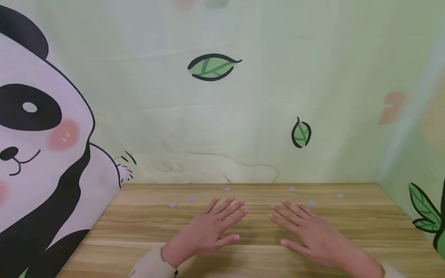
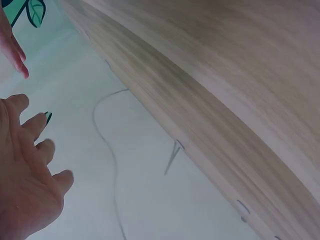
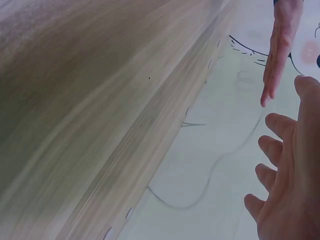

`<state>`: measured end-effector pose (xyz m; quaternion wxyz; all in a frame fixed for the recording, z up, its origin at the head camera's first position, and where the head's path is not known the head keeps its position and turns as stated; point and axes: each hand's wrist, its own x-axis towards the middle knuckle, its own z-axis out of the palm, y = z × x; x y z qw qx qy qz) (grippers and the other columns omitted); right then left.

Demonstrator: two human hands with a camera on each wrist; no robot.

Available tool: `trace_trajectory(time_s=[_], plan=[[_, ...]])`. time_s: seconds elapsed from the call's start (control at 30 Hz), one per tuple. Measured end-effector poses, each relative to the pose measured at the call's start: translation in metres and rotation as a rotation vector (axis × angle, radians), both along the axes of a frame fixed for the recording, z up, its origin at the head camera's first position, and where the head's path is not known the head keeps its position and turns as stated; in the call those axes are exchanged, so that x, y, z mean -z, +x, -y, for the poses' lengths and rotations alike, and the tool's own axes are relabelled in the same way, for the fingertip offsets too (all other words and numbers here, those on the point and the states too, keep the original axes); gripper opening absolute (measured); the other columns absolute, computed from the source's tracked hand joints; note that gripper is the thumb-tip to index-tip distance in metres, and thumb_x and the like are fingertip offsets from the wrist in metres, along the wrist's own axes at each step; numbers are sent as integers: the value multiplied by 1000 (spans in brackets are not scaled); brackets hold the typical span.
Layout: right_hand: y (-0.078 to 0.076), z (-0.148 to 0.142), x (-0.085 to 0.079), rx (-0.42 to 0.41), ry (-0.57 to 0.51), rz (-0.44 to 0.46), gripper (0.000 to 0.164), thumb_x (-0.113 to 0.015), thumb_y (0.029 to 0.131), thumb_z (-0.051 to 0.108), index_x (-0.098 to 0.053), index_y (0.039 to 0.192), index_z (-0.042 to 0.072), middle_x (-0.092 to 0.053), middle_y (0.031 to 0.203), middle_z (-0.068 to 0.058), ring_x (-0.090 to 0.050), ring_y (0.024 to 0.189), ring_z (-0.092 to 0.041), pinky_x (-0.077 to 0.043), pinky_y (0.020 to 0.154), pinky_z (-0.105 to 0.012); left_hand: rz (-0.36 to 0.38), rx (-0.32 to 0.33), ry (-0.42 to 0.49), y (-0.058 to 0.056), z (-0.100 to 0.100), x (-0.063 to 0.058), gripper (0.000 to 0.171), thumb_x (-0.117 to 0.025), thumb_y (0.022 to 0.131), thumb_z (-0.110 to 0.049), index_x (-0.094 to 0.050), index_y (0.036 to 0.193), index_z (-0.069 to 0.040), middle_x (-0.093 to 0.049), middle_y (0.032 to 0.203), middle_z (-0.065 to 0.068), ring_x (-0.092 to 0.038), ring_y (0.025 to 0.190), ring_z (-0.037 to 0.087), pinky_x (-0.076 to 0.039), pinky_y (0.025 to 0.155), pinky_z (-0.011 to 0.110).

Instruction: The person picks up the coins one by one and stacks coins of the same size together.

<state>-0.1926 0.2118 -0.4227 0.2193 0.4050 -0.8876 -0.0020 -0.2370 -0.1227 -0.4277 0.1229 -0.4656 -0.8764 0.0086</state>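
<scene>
Both hands hover palm down over a wood-grain table (image 1: 257,255) in the head view, fingers spread and holding nothing. My left hand (image 1: 210,227) is left of the middle, its fingertips angled toward the far right. Mirroring it, my right hand (image 1: 313,235) points to the far left, a gap between the two thumbs. In the left wrist view the left hand (image 2: 27,175) shows its palm side, apart from the tabletop. The right wrist view likewise has the right hand (image 3: 287,170) at the edge, with the left hand (image 3: 281,55) beyond it.
Several small pale round dots lie along the table's far part, among them one dot (image 1: 191,198) at left and another dot (image 1: 311,202) at right. Behind the table hangs a pale green cloth (image 1: 257,96) printed with leaves and a panda (image 1: 38,154).
</scene>
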Motion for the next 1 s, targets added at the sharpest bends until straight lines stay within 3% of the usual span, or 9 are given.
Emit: trace_trajectory(time_s=[0.1,0.2,0.33,0.53,0.67,0.8,1.0], plan=[[-1,0,-2,-13,-4,-2,58,-55,103,47,-44,155,23,-42,159,-2,-41,144,-32,9,121,-25,-3,-9,-3,0,-1,-1,66,-34,108,-56,-17,164,-26,-10,170,-4,-16,155,24,-23,119,58],[-1,0,-2,-36,-8,-18,56,-60,101,44,-50,152,22,-47,156,-2,-46,140,-29,-15,123,-32,-16,-8,-13,1,-2,0,66,-26,108,-58,-17,164,-25,-13,170,-3,-18,154,23,-26,118,56],[0,1,-4,-48,-20,-11,50,-63,100,39,-58,144,17,-54,150,-3,-51,135,-26,-45,105,-44,-3,4,17,1,-4,-1,64,-26,109,-56,-24,163,-22,-21,168,-1,-22,153,23,-27,119,52],[-4,3,-10,-49,-50,61,36,-57,104,35,-69,128,11,-67,128,-2,-61,121,-22,-51,98,-43,73,34,231,-3,-7,-5,51,-45,109,-36,-43,154,-13,-48,154,7,-46,141,25,-42,111,44],[-8,1,-7,-102,-91,36,24,-60,103,28,-73,115,11,-70,112,2,-65,106,-16,-55,90,-40,111,15,341,-7,-10,-3,44,-50,107,-28,-50,148,-12,-56,145,6,-56,131,23,-49,103,41],[-9,-1,-3,-110,-121,43,19,-63,102,25,-74,111,12,-71,107,3,-66,101,-15,-56,86,-38,121,-2,374,-9,-14,1,41,-51,107,-27,-53,145,-14,-59,141,5,-57,128,21,-51,101,40],[-8,-5,-3,-65,-126,108,22,-62,102,22,-73,115,7,-71,114,-1,-67,106,-19,-56,89,-40,155,-14,382,-9,-22,1,40,-48,108,-30,-52,145,-15,-59,142,4,-57,129,20,-50,101,41]])
